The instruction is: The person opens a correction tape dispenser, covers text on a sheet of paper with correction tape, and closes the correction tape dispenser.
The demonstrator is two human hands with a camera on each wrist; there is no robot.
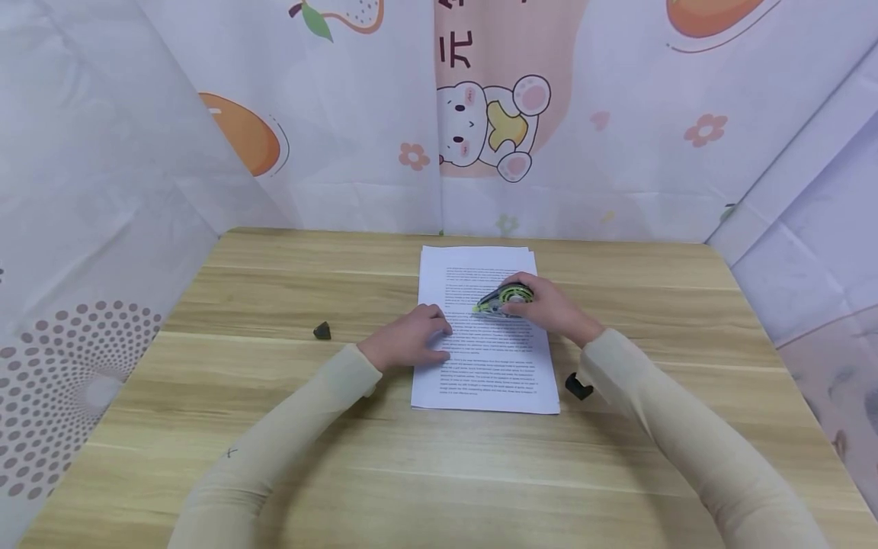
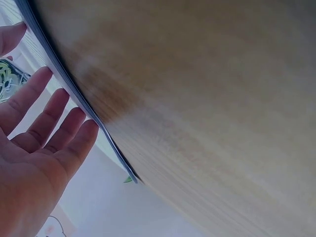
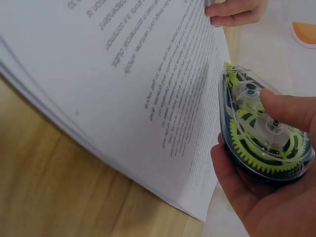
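A stack of printed paper [image 1: 494, 381] lies on the wooden table. My right hand [image 1: 549, 309] holds a correction tape dispenser [image 1: 504, 300] over the printed lines, its tip pointing left and close to the page. In the right wrist view the dispenser [image 3: 266, 128] shows a clear case with lime-green gears, gripped between the thumb on top and the fingers beneath. My left hand [image 1: 411, 337] rests at the stack's left edge, thumb and fingers spread. The left wrist view shows its fingertips [image 2: 79, 118] along the paper's edge, with nothing held.
A small black piece [image 1: 322, 331] lies on the table left of the left hand. Another black piece [image 1: 579, 386] sits by the right sleeve, beside the paper's lower right. A printed curtain [image 1: 343, 152] hangs behind the table's far edge [image 1: 329, 231].
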